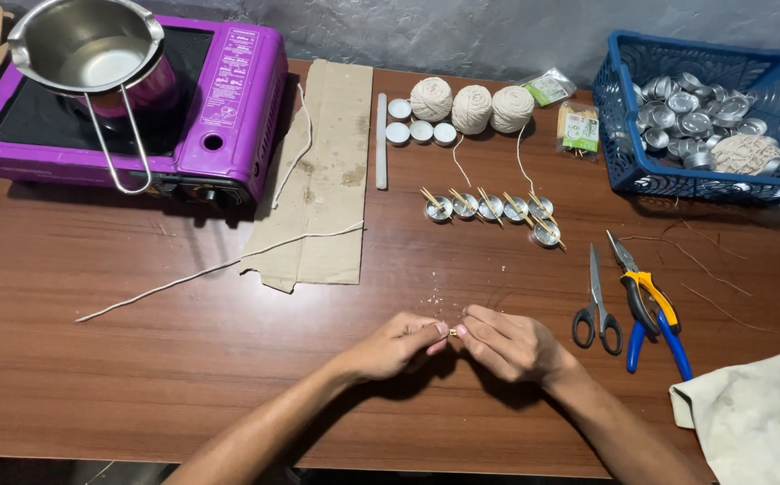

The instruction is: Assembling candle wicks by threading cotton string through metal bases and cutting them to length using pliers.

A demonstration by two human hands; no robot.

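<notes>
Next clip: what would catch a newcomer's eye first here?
Probably the bright purple portable stove at the table's far left, with a shiny steel pot on top. At the far right, a blue plastic basket holds many small metal cups. Near the front edge of the brown wooden table, the left hand and right hand meet, pinching a tiny object between them; what it is cannot be told.

A brown wooden surface point(184, 359) carries a purple stove point(219, 108) at upper left, cardboard point(327, 171) and string point(184, 278) beside it, twine balls point(471, 108) and tin cups point(489, 208) at centre, a blue basket point(623, 135) upper right, scissors point(595, 310), pliers point(650, 301) and cloth point(758, 418) lower right.
</notes>
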